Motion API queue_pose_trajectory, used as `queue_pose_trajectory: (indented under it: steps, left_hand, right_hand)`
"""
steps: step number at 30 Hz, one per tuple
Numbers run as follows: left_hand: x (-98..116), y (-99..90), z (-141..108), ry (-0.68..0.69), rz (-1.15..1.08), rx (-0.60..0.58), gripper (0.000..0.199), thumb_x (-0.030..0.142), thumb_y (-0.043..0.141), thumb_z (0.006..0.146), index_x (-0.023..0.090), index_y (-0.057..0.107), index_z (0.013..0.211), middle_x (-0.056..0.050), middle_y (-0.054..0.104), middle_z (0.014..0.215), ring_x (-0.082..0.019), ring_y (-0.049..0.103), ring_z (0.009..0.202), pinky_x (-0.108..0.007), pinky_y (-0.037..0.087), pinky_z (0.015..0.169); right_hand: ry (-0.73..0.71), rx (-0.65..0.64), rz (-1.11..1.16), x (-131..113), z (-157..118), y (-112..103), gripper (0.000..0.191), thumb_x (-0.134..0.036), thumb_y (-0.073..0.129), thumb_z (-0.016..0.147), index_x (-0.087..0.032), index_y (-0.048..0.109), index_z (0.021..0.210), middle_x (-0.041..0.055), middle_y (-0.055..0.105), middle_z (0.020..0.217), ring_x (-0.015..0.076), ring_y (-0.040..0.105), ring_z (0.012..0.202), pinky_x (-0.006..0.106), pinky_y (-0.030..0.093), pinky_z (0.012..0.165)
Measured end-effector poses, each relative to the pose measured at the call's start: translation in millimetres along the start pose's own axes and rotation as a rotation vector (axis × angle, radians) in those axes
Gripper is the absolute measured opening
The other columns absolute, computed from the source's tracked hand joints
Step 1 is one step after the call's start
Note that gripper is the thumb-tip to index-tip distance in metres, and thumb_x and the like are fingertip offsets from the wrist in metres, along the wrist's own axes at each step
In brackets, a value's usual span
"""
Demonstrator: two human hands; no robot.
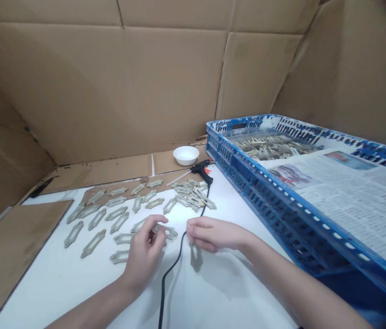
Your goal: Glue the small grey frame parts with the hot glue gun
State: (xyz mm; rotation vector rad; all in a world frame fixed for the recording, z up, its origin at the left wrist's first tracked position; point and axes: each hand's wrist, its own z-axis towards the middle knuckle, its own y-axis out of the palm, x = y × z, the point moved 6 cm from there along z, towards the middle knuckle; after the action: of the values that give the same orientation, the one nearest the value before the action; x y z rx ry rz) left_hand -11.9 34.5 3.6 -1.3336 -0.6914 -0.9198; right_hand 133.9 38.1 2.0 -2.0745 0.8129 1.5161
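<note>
My right hand is closed in a pinch on a small greenish-grey label-holder frame, which hangs below the fingertips, slightly blurred. To its left, my left hand is curved, with thumb and index finger apart and its other fingers partly hidden. A similar frame shows just beyond the left fingertips, and I see no grip on it. Several more frames lie spread over the white table to the left. Past my hands, a pile of frames includes one with a brighter outline.
A black glue gun lies behind the pile, its black cable running between my hands. Behind it stands a white bowl. At right, a blue crate holds more frames and newspaper. Cardboard walls enclose the table.
</note>
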Motion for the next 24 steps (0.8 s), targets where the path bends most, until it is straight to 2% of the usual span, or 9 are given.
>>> queue_pose_trajectory:
  steps: [3, 7, 11, 15, 20, 24]
  left_hand:
    - [-0.5, 0.7, -1.8, -0.015, -0.090, 0.005, 0.015, 0.028, 0.039, 0.084, 0.021, 0.051, 0.083, 0.004, 0.049, 0.063, -0.009, 0.043, 0.052, -0.020, 0.034, 0.050]
    - [0.9, 9.4, -4.6, 0.000, -0.071, -0.075, 0.018, 0.032, 0.039, 0.085, 0.021, 0.052, 0.090, 0.001, 0.057, 0.077, -0.010, 0.051, 0.062, -0.021, 0.039, 0.057]
    - [6.7, 14.7, -8.8, 0.144, 0.016, -0.157, 0.020, 0.030, 0.039, 0.085, 0.021, 0.049, 0.100, -0.003, 0.059, 0.093, -0.013, 0.056, 0.081, -0.021, 0.044, 0.066]
    - [12.1, 13.5, -12.5, 0.328, 0.118, -0.169, 0.019, 0.024, 0.040, 0.085, 0.022, 0.047, 0.102, -0.003, 0.060, 0.097, -0.013, 0.056, 0.090, -0.021, 0.044, 0.072]
    - [15.5, 17.7, -13.8, 0.406, 0.160, -0.214, 0.020, 0.020, 0.040, 0.084, 0.022, 0.045, 0.103, -0.002, 0.061, 0.096, -0.012, 0.058, 0.088, -0.021, 0.045, 0.073]
    - [17.3, 20.9, -14.8, 0.358, 0.111, -0.259, 0.019, 0.020, 0.041, 0.083, 0.022, 0.045, 0.102, -0.001, 0.062, 0.092, -0.011, 0.058, 0.081, -0.020, 0.045, 0.070]
  right_hand:
    - [-0.015, 0.012, -0.130, 0.8, 2.1, 0.5, 0.013, -0.021, 0.045, 0.080, -0.015, 0.056, 0.075, -0.0100, 0.036, 0.037, 0.0035, 0.028, 0.033, 0.015, 0.023, 0.035]
    - [-0.033, 0.145, -0.209, 1.3, 5.4, -2.7, 0.017, -0.030, 0.055, 0.075, -0.014, 0.059, 0.069, -0.0084, 0.036, 0.041, 0.0031, 0.032, 0.037, 0.015, 0.023, 0.036]
    - [-0.057, 0.238, -0.196, 1.9, 7.3, -2.3, 0.030, -0.039, 0.058, 0.072, -0.015, 0.047, 0.057, -0.0076, 0.038, 0.042, 0.0033, 0.031, 0.039, 0.016, 0.022, 0.038]
    - [-0.074, 0.318, -0.258, 2.0, 5.7, -2.1, 0.041, -0.043, 0.057, 0.071, -0.017, 0.034, 0.050, -0.0074, 0.034, 0.043, 0.0042, 0.028, 0.042, 0.017, 0.020, 0.040]
    - [-0.034, 0.492, -0.558, -1.8, -0.7, -7.3, 0.041, -0.046, 0.055, 0.073, -0.017, 0.036, 0.051, -0.0060, 0.034, 0.047, 0.0060, 0.029, 0.046, 0.019, 0.018, 0.043]
    - [-0.052, 0.488, -0.819, -6.5, -1.4, 1.9, 0.036, -0.044, 0.041, 0.083, -0.018, 0.045, 0.059, -0.0032, 0.042, 0.051, 0.0078, 0.036, 0.048, 0.021, 0.017, 0.046]
